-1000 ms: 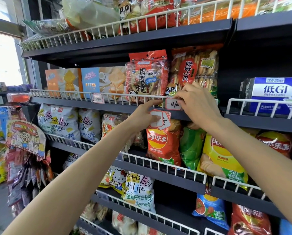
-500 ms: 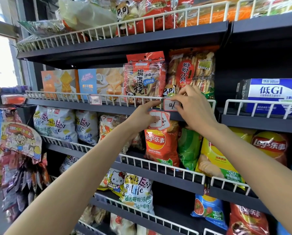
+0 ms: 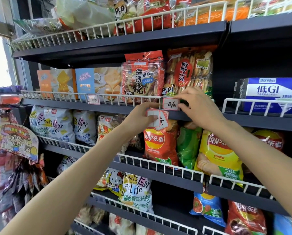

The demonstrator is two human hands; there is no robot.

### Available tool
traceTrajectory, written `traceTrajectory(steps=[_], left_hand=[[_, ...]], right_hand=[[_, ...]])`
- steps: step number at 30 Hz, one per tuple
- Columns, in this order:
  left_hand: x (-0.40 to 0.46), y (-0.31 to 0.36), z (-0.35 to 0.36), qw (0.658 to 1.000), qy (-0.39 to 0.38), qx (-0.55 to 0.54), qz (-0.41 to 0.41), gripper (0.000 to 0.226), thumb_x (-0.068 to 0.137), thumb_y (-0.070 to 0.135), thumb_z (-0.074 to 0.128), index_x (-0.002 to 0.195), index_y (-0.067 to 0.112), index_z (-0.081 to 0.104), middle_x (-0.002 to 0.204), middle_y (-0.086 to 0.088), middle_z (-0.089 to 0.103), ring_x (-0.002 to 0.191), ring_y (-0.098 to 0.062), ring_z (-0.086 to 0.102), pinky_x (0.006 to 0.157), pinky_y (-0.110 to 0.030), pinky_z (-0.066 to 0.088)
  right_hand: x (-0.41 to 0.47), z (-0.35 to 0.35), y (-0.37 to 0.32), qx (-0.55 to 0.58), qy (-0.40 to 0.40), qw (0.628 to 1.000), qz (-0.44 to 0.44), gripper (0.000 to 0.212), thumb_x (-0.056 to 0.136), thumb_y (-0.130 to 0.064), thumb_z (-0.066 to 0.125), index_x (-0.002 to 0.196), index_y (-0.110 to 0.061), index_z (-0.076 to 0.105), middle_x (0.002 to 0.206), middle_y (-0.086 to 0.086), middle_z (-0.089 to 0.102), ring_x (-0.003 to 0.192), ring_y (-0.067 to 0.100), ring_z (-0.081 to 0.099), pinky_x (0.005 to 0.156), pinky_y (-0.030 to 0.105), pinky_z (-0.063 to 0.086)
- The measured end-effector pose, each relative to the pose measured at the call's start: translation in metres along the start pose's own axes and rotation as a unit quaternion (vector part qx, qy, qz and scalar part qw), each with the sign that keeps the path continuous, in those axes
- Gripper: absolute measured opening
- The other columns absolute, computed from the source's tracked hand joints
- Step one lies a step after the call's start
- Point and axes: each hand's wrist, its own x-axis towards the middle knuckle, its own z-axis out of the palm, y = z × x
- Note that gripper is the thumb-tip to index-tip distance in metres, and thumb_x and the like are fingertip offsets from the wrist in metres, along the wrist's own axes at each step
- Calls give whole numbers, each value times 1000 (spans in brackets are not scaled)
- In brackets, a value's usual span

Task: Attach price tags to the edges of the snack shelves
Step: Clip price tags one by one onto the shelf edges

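Note:
A white price tag (image 3: 170, 103) with a red border and handwritten "12" sits against the white wire rail (image 3: 118, 97) of the second shelf. My right hand (image 3: 198, 106) pinches the tag's right end against that rail. My left hand (image 3: 140, 116) holds a small stack of spare red-bordered tags (image 3: 157, 119) just below the shelf edge (image 3: 74, 106), its forefinger stretched toward the tag's left end. Another tag (image 3: 94, 99) hangs on the same rail farther left.
Biscuit boxes and snack bags fill the second shelf, a blue "GI" box (image 3: 269, 94) stands at right. Chip bags (image 3: 158, 143) hang below the hands. A cardboard cartoon sign (image 3: 16, 141) and hanging packets jut out at left.
My right hand has shifted to the right end of the "12" tag, uncovering its whole face. My left hand with the spare tags has barely moved.

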Motion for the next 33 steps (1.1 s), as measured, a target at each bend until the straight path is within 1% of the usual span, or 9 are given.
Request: traceTrajectory(steps=[5,9,11,13,16,20,24,30,33], left_hand=[[-4,4,6,996,66,-64,20,14,94,10,51,107,14,55,105,-13,68,96,-28,66,90,-50,52],[-8,6,16,994,64,-75,46,12,94,14,52,106,15,52,106,-13,66,96,-27,65,89,-50,52],[-10,6,20,995,63,-48,56,13,94,16,52,107,16,49,105,-12,66,94,-27,65,87,-50,52],[-12,6,22,996,67,-17,60,14,95,15,51,108,16,47,102,-11,66,92,-29,65,84,-52,52],[-12,5,19,994,83,38,52,21,95,13,49,115,15,48,102,-12,66,92,-35,64,80,-52,51],[-6,3,12,994,76,71,28,34,95,12,50,128,17,46,112,-10,64,94,-30,65,82,-49,53],[6,2,9,996,46,72,7,50,94,11,51,141,19,36,135,-5,52,99,-21,63,89,-42,53],[15,2,8,999,17,38,-7,54,92,11,53,142,17,34,135,-8,53,118,-26,55,100,-46,46],[18,4,8,1000,15,19,-6,53,93,8,52,142,14,34,132,-11,55,114,-27,59,98,-47,47]], right_hand=[[-6,-8,-8,179,-11,982,63,23,95,-21,52,112,-17,66,105,-6,62,94,5,53,81,19,36],[-18,-11,-15,346,-19,932,108,14,92,-22,56,97,-21,69,81,-18,63,67,-13,56,61,9,46],[-23,-10,-13,367,-8,923,118,12,90,-20,59,94,-21,71,84,-17,66,71,-10,57,64,8,46],[-25,-10,-10,340,21,934,113,14,91,-18,58,96,-21,71,90,-11,67,81,-3,59,71,12,43],[-17,-7,-6,140,60,985,78,24,96,-20,50,112,-19,67,101,-3,60,97,10,52,78,22,40],[-7,4,-8,-51,34,998,-17,30,97,-19,46,123,-16,60,114,4,55,109,21,44,87,35,42],[-3,11,-12,-107,39,993,-32,28,94,-11,50,118,-10,62,109,7,55,105,24,46,82,37,45],[1,12,-11,-78,46,996,-9,27,96,-14,45,118,-8,60,111,6,52,106,23,43,85,36,42],[4,10,-11,-90,43,995,-7,26,96,-15,45,116,-8,61,111,6,52,105,23,43,86,37,43]])
